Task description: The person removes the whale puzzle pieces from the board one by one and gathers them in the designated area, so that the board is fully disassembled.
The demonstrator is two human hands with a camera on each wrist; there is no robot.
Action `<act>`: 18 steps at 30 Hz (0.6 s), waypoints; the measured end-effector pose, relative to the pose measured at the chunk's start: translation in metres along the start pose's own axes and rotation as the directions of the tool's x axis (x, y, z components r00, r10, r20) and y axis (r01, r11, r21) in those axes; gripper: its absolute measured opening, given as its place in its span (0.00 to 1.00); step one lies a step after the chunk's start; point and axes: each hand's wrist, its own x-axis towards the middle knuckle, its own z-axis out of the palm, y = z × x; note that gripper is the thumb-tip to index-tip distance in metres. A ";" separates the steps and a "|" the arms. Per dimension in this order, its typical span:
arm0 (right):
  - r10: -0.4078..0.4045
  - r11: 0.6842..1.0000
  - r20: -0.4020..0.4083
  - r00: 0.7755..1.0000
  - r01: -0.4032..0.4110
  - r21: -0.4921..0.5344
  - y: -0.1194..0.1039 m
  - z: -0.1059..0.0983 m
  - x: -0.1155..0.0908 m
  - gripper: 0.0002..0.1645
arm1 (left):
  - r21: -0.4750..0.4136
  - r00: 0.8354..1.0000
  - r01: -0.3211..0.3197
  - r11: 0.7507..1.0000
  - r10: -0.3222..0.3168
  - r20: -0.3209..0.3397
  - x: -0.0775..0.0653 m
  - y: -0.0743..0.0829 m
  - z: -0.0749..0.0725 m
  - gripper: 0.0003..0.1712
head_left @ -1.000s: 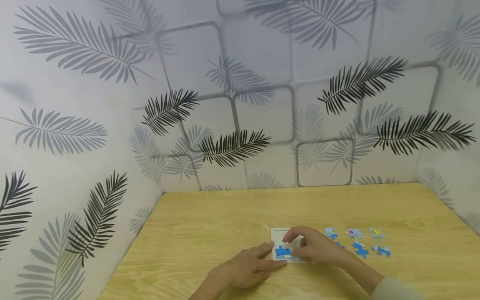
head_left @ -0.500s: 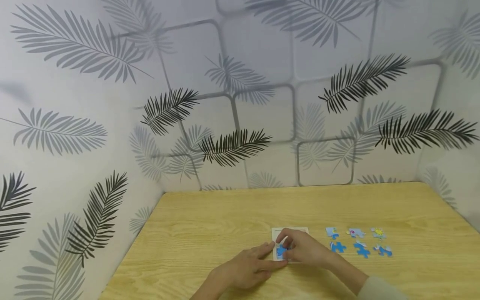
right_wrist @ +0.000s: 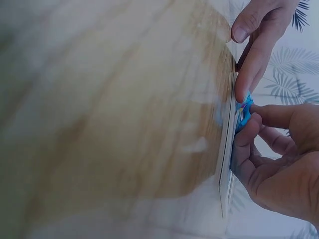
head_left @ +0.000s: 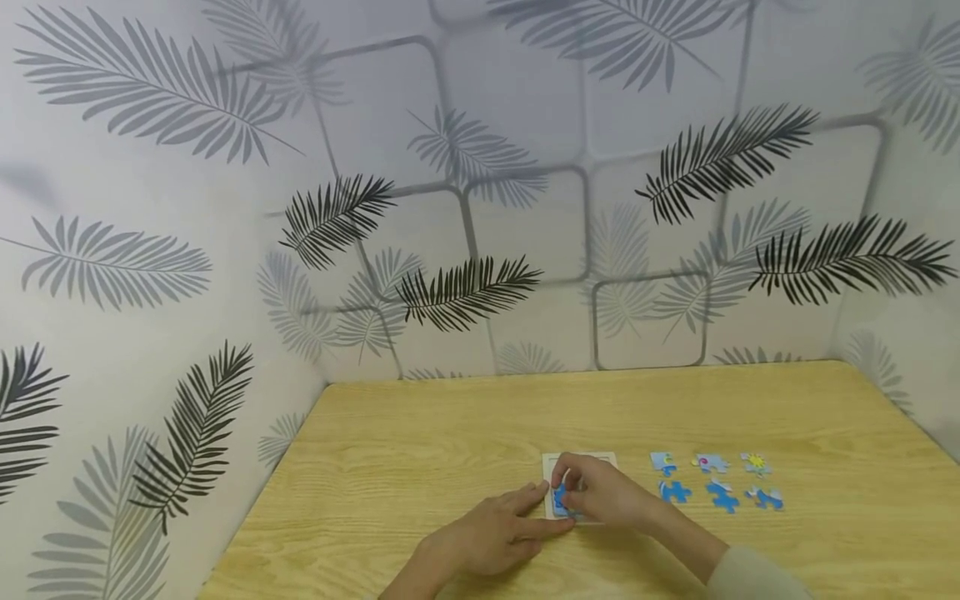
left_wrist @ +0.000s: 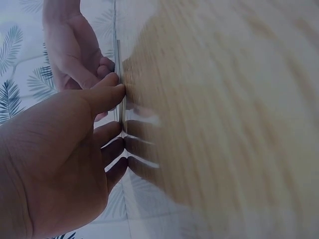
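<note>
A small white puzzle tray (head_left: 548,460) lies on the table, its lower part largely covered by my hands. My right hand (head_left: 600,495) is over it and pinches a blue jigsaw piece (right_wrist: 243,115) between thumb and fingers. In the right wrist view that piece stands tilted at the tray's surface. My left hand (head_left: 498,532) rests on the table at the tray's lower left corner, with its fingers (left_wrist: 110,130) extended along the tray's edge. Blue picture shows in the tray's lower left, right under the right fingertips.
Several loose jigsaw pieces lie in two rows right of the tray, among them a sun piece (head_left: 756,463), a pink-marked piece (head_left: 712,463) and a blue piece (head_left: 723,497). The wood-grain table (head_left: 420,433) meets a leaf-patterned wall (head_left: 525,317) behind.
My right hand has moved left across the tray to its lower left, and its fingers have drawn together on the blue jigsaw piece. The left hand has stayed in place.
</note>
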 end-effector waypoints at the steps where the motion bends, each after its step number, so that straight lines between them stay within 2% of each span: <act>1: 0.008 1.000 -0.006 1.000 -0.008 0.007 0.001 0.000 0.000 0.05 | 0.001 1.000 -0.003 1.000 0.003 -0.002 0.000 0.000 0.000 0.30; 6: 0.057 0.996 -0.014 0.998 -0.056 0.072 0.002 -0.004 0.003 0.04 | -0.028 1.000 -0.013 1.000 0.012 -0.013 0.001 0.000 -0.001 0.30; 12: 0.120 0.977 0.026 0.992 -0.123 0.175 0.002 -0.006 0.006 0.06 | -0.036 1.000 -0.005 0.999 0.005 -0.003 0.001 0.000 -0.003 0.30; 18: 0.134 0.974 -0.007 0.991 -0.130 0.187 0.004 -0.007 0.005 0.09 | -0.035 1.000 -0.003 0.999 0.003 -0.010 0.000 0.000 -0.002 0.29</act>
